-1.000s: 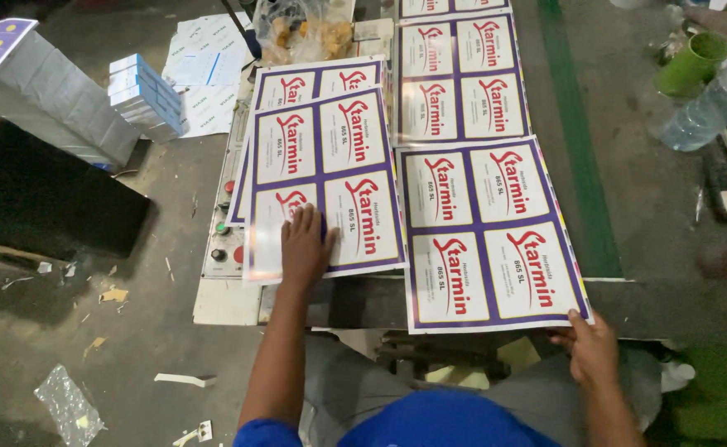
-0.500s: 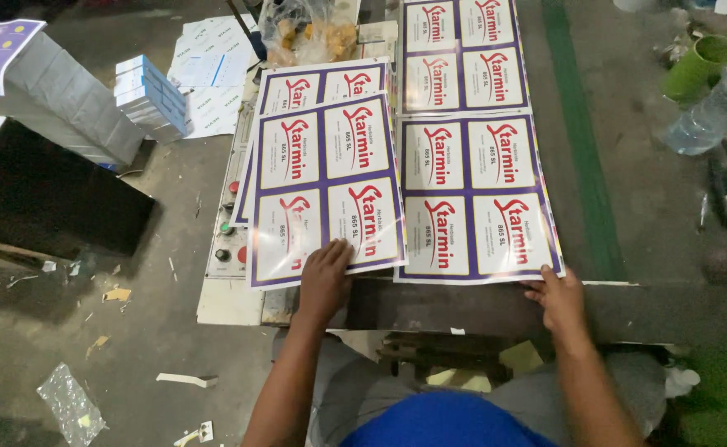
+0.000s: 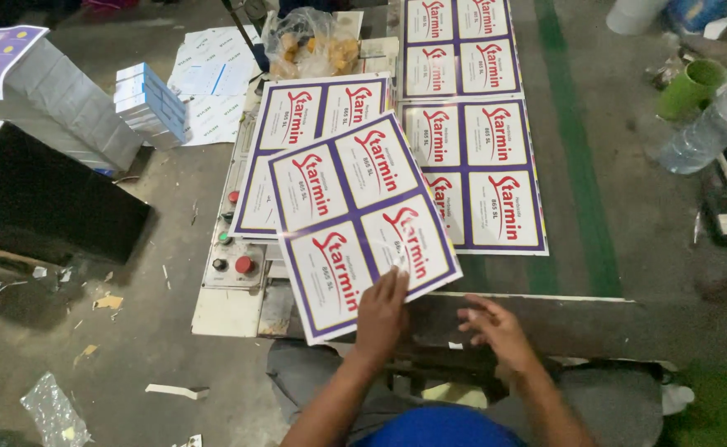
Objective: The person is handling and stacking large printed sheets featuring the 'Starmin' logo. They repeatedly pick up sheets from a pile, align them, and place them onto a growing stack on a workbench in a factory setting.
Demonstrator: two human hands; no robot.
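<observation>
Pressing flat, spread fingers, the left hand [image 3: 382, 308] steadies a tilted purple-bordered label sheet [image 3: 360, 217]; right hand [image 3: 496, 331] hovers open.

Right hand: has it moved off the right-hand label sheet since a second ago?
Yes. The right hand has left the right sheet and moved toward the left hand, hanging over the conveyor's near edge.

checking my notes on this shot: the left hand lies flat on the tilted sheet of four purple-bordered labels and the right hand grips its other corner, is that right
Not quite. The head view shows the left hand flat on the tilted sheet of four purple-bordered labels, but the right hand grips nothing: it hovers open over the dark table edge, apart from the sheet.
</observation>
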